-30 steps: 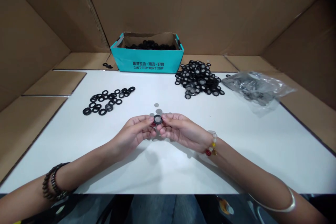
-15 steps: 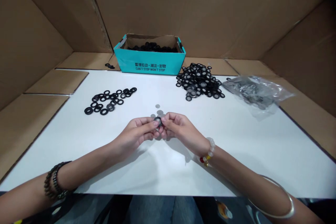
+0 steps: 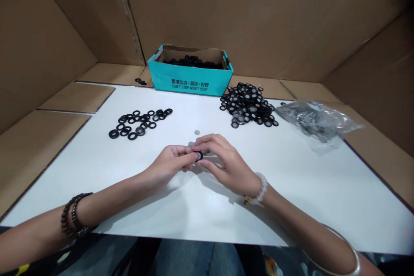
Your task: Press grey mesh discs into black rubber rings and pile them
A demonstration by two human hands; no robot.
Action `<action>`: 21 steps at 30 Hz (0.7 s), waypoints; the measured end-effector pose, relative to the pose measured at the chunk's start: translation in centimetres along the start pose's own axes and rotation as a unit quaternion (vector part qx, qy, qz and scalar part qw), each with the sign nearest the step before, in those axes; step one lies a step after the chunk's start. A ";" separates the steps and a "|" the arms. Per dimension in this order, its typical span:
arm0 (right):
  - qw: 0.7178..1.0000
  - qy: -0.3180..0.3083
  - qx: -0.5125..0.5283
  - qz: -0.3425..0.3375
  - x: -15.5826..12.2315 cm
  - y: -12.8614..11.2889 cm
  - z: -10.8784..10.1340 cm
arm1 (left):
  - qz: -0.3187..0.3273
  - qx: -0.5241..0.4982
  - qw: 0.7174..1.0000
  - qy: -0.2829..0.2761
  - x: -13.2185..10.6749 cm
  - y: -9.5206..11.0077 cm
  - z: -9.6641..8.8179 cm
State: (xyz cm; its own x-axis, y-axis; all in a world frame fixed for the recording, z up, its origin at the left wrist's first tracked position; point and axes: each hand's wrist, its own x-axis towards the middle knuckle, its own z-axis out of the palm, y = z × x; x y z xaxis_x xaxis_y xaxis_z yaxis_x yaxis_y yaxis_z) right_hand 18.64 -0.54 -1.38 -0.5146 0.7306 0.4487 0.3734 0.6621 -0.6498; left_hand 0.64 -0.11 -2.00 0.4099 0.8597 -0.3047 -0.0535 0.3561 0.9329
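A black rubber ring washer (image 3: pixel 199 156) with a grey disc in its middle is pinched between the thumb and fingers of my left hand (image 3: pixel 174 159), just above the white table. My right hand (image 3: pixel 224 159) curves around the washer's right side. Its fingers are spread above and its thumb lies at the lower edge; whether they touch the washer is hard to tell. Beyond my fingers, small grey mesh-like discs (image 3: pixel 197 132) lie on the table, some partly hidden by my right fingers.
Loose black rings (image 3: pixel 132 136) lie to the left. A heap of black rings with grey centres (image 3: pixel 247 105) is at the back right, beside a clear plastic bag (image 3: pixel 318 120) of grey pieces. A teal box (image 3: pixel 190 78) holding black rings stands behind. Cardboard walls (image 3: pixel 242 17) surround the table (image 3: pixel 291 181).
My right thumb and fingers have spread from a pinch on the washer. My left hand keeps its hold. The whole view has shifted and tilted slightly.
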 end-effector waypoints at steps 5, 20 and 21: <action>0.999 0.037 -0.020 -0.015 0.1 0.0 0.2 | -0.007 0.004 1.000 -0.024 0.0 -0.3 0.0; 0.890 0.045 0.373 0.260 0.2 0.6 1.3 | -0.052 -0.193 0.980 -0.002 -0.2 0.4 0.2; 0.888 0.044 0.374 0.262 0.3 0.6 1.3 | -0.055 -0.196 0.979 -0.001 -0.2 0.4 0.2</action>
State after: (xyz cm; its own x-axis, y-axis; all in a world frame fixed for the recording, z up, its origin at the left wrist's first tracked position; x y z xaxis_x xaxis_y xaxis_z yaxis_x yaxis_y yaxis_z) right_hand 17.74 -0.19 -2.42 -0.3466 0.9379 -0.0117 -0.0901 -0.0457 -0.9949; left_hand 0.73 -0.22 -1.51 0.4344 0.8079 -0.3982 -0.3538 0.5596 0.7495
